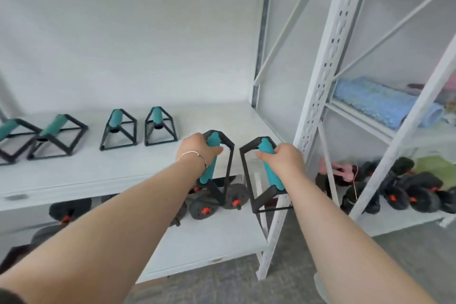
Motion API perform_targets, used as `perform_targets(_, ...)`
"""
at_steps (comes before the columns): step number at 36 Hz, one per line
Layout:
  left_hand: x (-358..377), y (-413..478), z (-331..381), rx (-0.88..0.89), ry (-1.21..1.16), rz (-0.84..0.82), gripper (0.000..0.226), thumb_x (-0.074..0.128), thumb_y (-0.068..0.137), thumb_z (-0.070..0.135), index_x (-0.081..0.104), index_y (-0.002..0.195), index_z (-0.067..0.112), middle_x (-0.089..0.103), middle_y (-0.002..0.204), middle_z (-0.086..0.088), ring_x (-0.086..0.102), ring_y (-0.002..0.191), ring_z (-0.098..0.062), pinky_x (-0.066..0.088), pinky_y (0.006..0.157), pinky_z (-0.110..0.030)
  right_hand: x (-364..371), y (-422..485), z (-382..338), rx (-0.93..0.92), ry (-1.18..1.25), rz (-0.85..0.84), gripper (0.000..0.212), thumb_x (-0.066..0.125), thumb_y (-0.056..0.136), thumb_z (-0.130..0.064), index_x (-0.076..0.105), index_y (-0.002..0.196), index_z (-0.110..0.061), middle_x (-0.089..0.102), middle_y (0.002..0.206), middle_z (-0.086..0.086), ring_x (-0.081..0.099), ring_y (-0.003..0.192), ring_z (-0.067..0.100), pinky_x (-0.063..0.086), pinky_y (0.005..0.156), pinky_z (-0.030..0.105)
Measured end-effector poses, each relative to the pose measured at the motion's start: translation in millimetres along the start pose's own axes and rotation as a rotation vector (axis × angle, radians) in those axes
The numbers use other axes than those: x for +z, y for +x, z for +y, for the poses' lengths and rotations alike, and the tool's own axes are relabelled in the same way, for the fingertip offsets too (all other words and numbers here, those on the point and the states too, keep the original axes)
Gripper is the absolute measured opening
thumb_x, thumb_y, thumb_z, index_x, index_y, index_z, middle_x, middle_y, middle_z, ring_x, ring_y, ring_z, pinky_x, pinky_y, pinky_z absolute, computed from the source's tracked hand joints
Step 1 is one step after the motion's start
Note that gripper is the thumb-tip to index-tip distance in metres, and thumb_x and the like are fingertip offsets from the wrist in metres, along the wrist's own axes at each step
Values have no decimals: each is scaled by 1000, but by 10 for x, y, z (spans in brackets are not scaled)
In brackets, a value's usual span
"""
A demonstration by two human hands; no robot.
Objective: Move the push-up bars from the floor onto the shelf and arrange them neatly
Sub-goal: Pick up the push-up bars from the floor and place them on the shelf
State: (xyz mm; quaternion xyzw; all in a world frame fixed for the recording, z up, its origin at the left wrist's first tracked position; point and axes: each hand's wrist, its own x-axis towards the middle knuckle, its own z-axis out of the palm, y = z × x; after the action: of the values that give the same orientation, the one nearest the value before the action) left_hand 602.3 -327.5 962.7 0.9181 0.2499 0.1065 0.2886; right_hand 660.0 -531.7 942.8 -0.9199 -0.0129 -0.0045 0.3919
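My left hand grips the teal handle of one black-framed push-up bar. My right hand grips the teal handle of a second push-up bar. Both bars hang side by side in the air over the front right edge of the white shelf. Several more push-up bars stand in a row on that shelf: two at the far left and two nearer the middle. A thin bracelet circles my left wrist.
Black dumbbells with red nuts lie on the lower shelf under my hands. A white perforated upright stands just right of the bars. The neighbouring rack holds a folded blue towel and more dumbbells. Grey floor lies below.
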Motion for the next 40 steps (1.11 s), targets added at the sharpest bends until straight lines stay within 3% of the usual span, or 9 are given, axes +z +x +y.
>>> perform_targets(2,-69,195,2,-9,1,20,28,66,78,46,50,83,24,55,68,1,58,71,-24,44,57,-28,65,189,-139,-1,21,-6,48,76,76,-54,59,83,-10,62,77,4,62,72,26,39,53,28)
perform_targets(6,-121,652,-60,-37,-34,35,27,66,77,45,49,79,23,54,64,2,58,66,-23,44,53,-26,236,629,-383,-1,21,-5,52,77,75,-55,62,91,-8,66,85,7,66,77,28,46,60,30)
perform_targets(18,86,2109,-370,-83,-123,-10,36,66,76,48,54,82,15,51,63,4,47,55,-11,32,44,-25,1017,1888,-889,18,-61,13,51,77,75,-54,61,91,-8,65,88,7,63,78,29,43,62,30)
perform_targets(23,261,2583,-446,-116,-168,-78,42,67,76,51,56,95,14,61,81,-2,54,63,-15,37,47,-25,1269,2294,-957,51,-72,8,52,76,75,-55,60,93,-9,63,89,6,64,79,28,45,63,31)
perform_targets(32,499,3062,-388,-164,-172,-116,43,67,74,53,57,90,14,62,81,-3,55,63,-18,38,49,-26,1427,2776,-942,104,-119,-36,52,72,77,-58,57,84,-9,62,82,7,61,72,27,34,47,27)
perform_targets(40,591,3114,-322,-188,-78,-101,43,66,74,54,60,80,12,62,75,-4,52,58,-17,36,46,-24,1450,2919,-862,81,-151,-96,52,71,80,-57,55,85,-8,55,74,4,55,66,24,32,46,27)
